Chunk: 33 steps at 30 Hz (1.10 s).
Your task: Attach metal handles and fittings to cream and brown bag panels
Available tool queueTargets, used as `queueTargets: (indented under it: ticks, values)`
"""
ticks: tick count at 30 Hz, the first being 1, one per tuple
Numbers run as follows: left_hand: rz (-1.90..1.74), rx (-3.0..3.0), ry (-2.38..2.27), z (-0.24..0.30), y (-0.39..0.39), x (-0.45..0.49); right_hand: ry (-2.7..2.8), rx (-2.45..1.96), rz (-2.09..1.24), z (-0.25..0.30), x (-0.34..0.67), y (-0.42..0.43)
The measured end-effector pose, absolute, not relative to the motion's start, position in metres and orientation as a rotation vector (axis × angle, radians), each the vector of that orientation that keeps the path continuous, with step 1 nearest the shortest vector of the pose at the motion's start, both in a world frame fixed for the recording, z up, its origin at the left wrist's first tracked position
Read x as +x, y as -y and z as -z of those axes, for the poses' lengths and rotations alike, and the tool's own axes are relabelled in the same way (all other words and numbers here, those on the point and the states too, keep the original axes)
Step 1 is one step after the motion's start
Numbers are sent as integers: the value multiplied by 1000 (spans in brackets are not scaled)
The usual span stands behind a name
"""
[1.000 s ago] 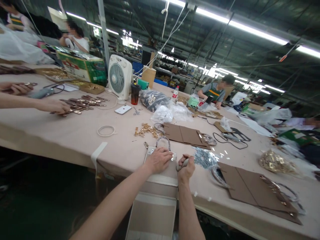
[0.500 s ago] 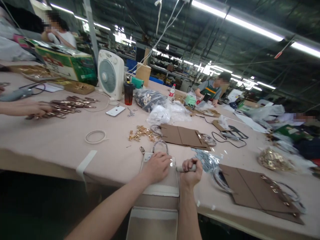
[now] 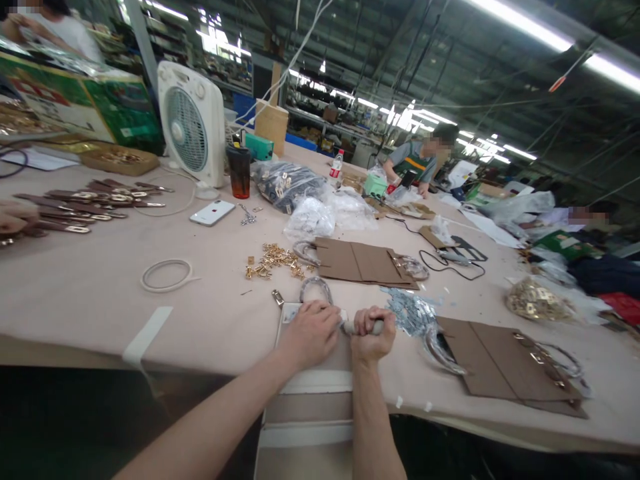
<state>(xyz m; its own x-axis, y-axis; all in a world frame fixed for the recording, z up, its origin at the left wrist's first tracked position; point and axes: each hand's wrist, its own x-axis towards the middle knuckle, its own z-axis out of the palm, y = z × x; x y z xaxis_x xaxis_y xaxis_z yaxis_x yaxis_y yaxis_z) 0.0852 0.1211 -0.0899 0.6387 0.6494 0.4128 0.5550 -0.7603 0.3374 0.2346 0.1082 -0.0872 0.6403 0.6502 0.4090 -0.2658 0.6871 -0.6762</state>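
Head view: two hands work on a pale bag panel (image 3: pixel 320 381) at the table's (image 3: pixel 90 293) near edge.
Left hand (image 3: pixel 310 335) presses palm-down on the panel, fingers loose. Right hand (image 3: pixel 369 339), touching it, is fisted around a grey tool handle (image 3: pixel 364 327). Beyond lie gold fittings (image 3: pixel 273 259), then a white fan (image 3: pixel 193 123).

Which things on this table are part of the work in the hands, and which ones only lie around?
In use: left hand pressing the pale bag panel; right hand gripping the grey tool.
Lying about: white phone; fan; gold fittings; brown panels; dark cup.
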Motion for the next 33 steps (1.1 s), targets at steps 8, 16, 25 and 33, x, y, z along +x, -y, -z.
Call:
queueTargets:
  ticks: [8, 16, 25, 33]
  values:
    - [-806, 2664, -980, 92, -123, 84, 716, -699, -524, 87, 227, -117]
    - [-804, 2623, -1003, 92, -124, 83, 779, -843, -558, 91, 225, -129]
    - [-837, 2604, -1081, 95, -123, 84, 837, -975, -706, 85, 228, -140]
    - [-779, 2679, -1085, 99, -124, 83, 582, -699, -730, 77, 247, -139]
